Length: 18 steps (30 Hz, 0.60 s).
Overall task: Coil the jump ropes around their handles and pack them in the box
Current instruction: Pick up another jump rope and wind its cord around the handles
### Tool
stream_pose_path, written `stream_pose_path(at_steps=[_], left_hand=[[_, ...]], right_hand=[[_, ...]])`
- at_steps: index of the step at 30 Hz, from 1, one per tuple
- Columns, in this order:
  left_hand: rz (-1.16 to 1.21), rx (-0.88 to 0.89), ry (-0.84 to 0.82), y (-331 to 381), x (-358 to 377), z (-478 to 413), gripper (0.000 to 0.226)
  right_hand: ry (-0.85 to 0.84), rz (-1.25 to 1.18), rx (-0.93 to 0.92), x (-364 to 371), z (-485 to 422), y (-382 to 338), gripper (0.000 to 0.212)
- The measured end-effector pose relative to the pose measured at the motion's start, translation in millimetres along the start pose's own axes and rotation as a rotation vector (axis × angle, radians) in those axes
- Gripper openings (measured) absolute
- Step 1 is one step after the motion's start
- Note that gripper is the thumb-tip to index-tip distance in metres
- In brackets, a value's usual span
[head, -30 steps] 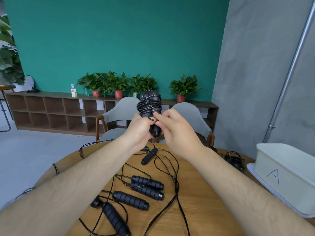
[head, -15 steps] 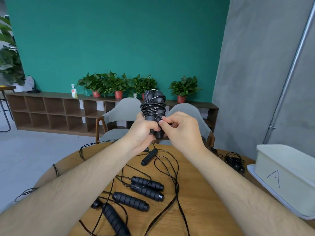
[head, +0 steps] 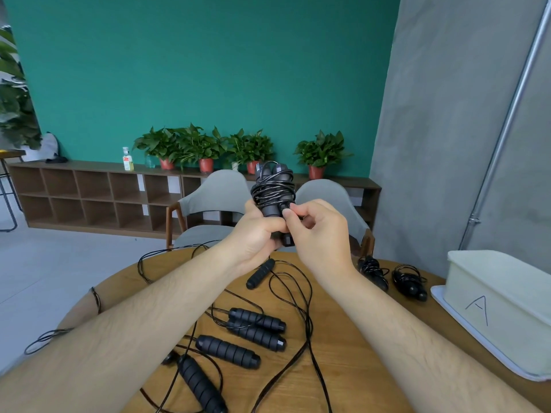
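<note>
left hand (head: 253, 234) grips coiled jump rope (head: 272, 192) upright; right hand (head: 319, 234) pinches its cord.

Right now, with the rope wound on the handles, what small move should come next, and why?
Probably tuck the last turn under the coils: the left hand grips the wound bundle upright, and the right hand pinches at its lower coils.

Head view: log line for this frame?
phase: coiling | left hand: grips coiled jump rope | right hand: pinches its cord | two coiled ropes: beside box | loose ropes: on table
</note>
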State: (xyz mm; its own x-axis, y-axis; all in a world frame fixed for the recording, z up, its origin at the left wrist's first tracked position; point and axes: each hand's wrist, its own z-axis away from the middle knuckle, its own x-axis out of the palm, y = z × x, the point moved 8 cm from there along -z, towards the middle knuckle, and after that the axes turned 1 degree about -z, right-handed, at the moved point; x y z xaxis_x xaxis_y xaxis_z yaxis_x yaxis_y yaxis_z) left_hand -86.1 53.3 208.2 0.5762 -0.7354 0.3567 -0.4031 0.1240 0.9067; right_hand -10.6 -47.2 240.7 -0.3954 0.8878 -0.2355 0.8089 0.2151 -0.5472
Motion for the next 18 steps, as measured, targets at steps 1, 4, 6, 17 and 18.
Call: stream_pose_path(at_steps=[1,4,6,17,18], left_hand=[[0.005,0.0,-0.014,-1,0,0,0.066],[-0.009,0.015,-0.039,0,-2,0,0.069],[-0.039,0.021,-0.038,1,-4,1,0.071],[0.043,-0.016,-0.08,-12,8,8,0.076],[0.018,-0.018,-0.086,-14,8,8,0.074]], right_hand=[[0.001,-0.007,0.005,-1,1,1,0.013],[-0.027,-0.01,0.024,2,2,5,0.016],[-0.054,-0.011,0.049,4,2,7,0.017],[0.095,0.043,0.041,-4,9,-1,0.011],[0.098,0.059,0.024,-4,10,-2,0.011]])
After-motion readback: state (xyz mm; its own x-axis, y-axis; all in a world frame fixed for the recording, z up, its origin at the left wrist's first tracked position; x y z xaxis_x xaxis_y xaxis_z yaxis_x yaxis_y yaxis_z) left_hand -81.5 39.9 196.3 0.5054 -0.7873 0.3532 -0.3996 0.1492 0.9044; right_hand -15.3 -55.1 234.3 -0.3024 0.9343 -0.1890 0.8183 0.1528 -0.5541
